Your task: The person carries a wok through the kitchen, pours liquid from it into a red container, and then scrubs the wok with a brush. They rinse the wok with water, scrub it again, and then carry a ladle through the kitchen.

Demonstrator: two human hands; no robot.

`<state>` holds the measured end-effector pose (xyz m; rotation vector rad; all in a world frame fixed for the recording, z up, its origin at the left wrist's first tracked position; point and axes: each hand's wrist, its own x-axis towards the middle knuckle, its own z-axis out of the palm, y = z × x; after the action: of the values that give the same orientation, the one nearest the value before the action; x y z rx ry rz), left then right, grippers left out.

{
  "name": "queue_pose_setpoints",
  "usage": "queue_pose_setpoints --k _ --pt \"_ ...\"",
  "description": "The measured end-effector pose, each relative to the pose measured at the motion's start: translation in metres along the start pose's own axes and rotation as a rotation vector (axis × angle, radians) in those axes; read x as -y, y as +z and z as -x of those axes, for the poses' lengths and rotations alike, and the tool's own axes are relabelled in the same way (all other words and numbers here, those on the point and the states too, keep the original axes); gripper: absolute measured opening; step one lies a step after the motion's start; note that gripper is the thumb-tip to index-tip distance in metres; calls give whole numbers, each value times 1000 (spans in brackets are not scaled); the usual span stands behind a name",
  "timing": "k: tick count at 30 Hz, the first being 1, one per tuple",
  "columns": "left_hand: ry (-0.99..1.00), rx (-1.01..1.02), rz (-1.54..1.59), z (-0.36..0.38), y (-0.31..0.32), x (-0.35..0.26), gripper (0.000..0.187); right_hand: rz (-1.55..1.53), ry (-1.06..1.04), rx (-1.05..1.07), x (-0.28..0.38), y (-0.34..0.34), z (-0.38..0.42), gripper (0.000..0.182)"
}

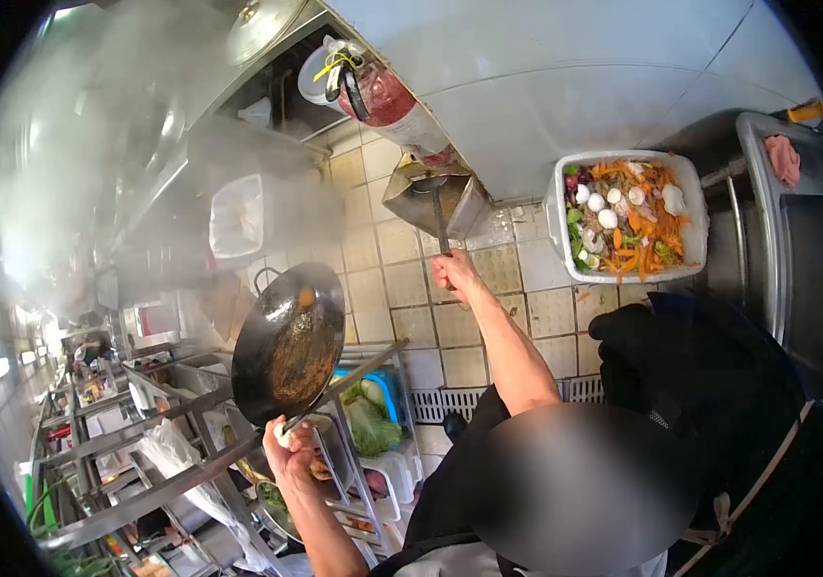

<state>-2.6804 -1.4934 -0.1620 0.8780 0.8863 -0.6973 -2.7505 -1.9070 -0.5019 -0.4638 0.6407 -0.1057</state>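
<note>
My left hand (pixel 288 450) is closed on the rim or handle end of a black wok (pixel 288 337), with something pale between hand and wok. The wok is tilted, and its inside looks oily and browned, with an empty loop handle at the far end. My right hand (pixel 457 275) grips the long handle of a ladle (pixel 438 216). The ladle's head reaches into an open square metal tin (pixel 469 207) on the tiled floor; what the tin holds is hard to make out.
A red fire extinguisher (pixel 383 104) stands behind the tin. At right, a white tub (pixel 558 226) holds eggshells, carrot peel and greens. Steam covers the upper left, near a white container (pixel 236 216). Below the wok are a metal rack (pixel 210 468) and crates with cabbage (pixel 370 428).
</note>
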Motion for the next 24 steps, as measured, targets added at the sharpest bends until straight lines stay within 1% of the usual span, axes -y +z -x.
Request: queue_pose_setpoints --k 2,5,6,9,10,13,14,17,19,20,21,23,24 --pt "-21 -29 23 5 8 3 41 51 -18 -19 5 2 -10 22" --pt "4 21 16 -3 -4 -3 39 90 -40 -52 20 12 -30 22" --pt "-13 -19 52 -3 -5 -3 36 99 -46 -66 27 13 -39 23" --pt "70 -43 -36 -5 -1 2 34 125 -90 12 32 10 -74 24" --pt "61 -40 -22 -7 -7 1 33 104 -97 -50 43 22 -73 26" --pt "48 -24 -4 -17 -18 -2 32 -7 -45 -4 53 28 -105 24" --pt "54 -19 -9 -21 -15 2 32 -173 34 -43 59 37 -109 22" --pt "9 -29 16 -21 -17 6 33 -269 60 -209 67 84 -103 22" --pt "9 -33 8 -19 -8 15 34 -488 91 -272 59 107 -90 20" --pt "-1 -8 21 -17 -5 19 36 -488 60 -240 49 108 -88 15" --pt "-19 -16 33 -15 -2 21 36 -549 64 -217 43 111 -77 14" --pt "-55 -34 56 -12 -1 22 36 -661 82 -195 34 115 -47 17" --pt "-98 7 22 -23 -16 13 35 -640 122 -149 29 113 -31 18"
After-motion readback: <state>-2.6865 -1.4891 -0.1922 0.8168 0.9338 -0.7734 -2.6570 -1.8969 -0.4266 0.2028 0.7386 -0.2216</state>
